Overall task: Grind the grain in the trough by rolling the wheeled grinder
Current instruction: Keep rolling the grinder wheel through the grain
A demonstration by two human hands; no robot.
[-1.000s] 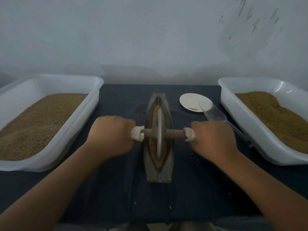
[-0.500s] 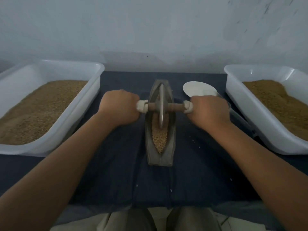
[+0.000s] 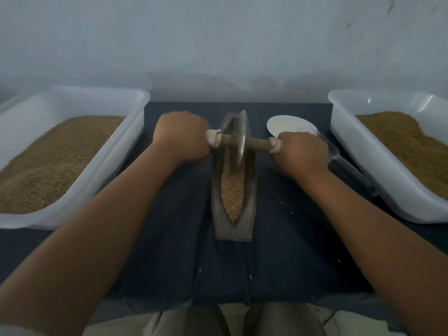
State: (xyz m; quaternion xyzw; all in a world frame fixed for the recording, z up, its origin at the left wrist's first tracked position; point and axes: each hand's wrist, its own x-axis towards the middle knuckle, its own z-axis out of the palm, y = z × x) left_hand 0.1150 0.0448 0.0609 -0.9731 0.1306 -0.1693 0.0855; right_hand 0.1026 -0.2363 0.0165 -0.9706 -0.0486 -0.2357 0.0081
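Head view showed the grain (image 3: 232, 190) lying in the trough (image 3: 252, 190) at frame centre, on a dark cloth (image 3: 169, 238). The wheeled grinder (image 3: 240, 141) stood upright at the trough's far end. The left hand (image 3: 181, 138) and the right hand (image 3: 303, 154) each gripped one axle end, fingers curled. The left tub (image 3: 135, 122) and the right tub (image 3: 344, 132) flanked the trough.
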